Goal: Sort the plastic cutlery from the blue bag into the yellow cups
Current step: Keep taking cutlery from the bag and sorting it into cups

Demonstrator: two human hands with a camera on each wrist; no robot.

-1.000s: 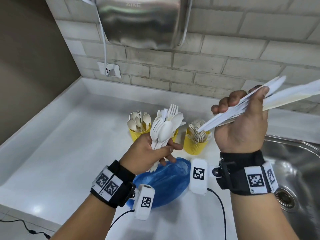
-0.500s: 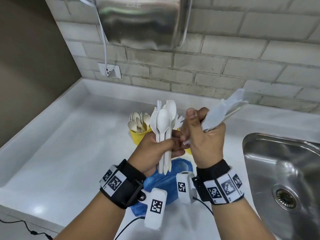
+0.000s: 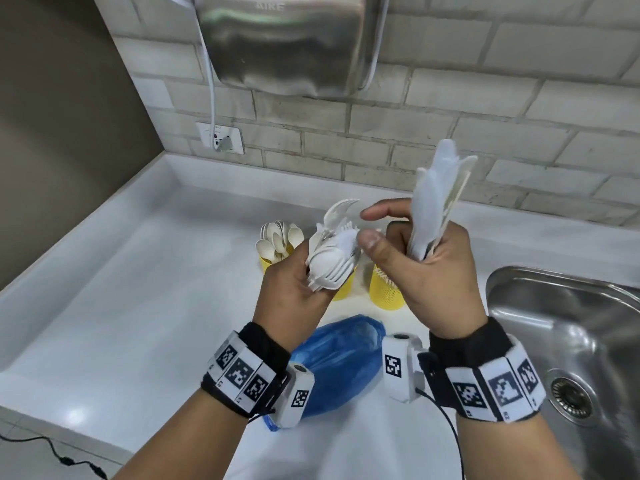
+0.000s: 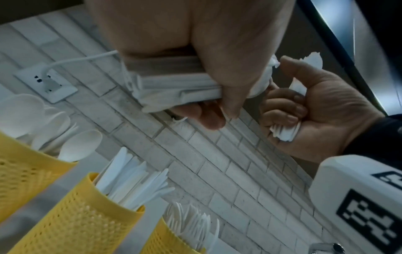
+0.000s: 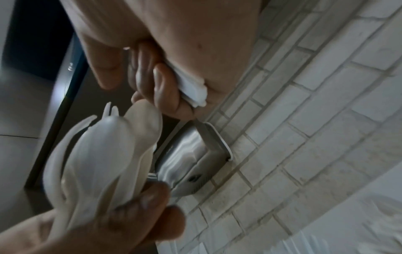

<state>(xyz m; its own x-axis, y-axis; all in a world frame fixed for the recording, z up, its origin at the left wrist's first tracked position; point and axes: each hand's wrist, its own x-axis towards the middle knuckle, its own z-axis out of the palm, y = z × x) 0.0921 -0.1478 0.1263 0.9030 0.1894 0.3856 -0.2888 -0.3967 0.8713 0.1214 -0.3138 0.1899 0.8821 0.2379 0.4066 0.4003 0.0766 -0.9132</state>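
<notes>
Already the three yellow perforated plastic cups point(image 4: 71, 221) hold sorted white cutlery, yet the left hand point(image 3: 294, 296) grips mixed spoons and forks point(image 3: 329, 258), the right hand point(image 3: 429, 278) clasps knives point(image 3: 438, 199) at two o'clock, above the blue plastic bag point(image 3: 336, 362).

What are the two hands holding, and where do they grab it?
Left hand grips mixed forks and spoons by the handles. Right hand grips a bundle of knives by the handle ends.

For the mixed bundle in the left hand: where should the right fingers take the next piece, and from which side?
At the heads fanned above the left hand, coming from the right. The mixed bundle has its handles buried in that fist, so only spoon bowls and fork tines stand free. The right hand already has thumb and forefinger there.
</notes>
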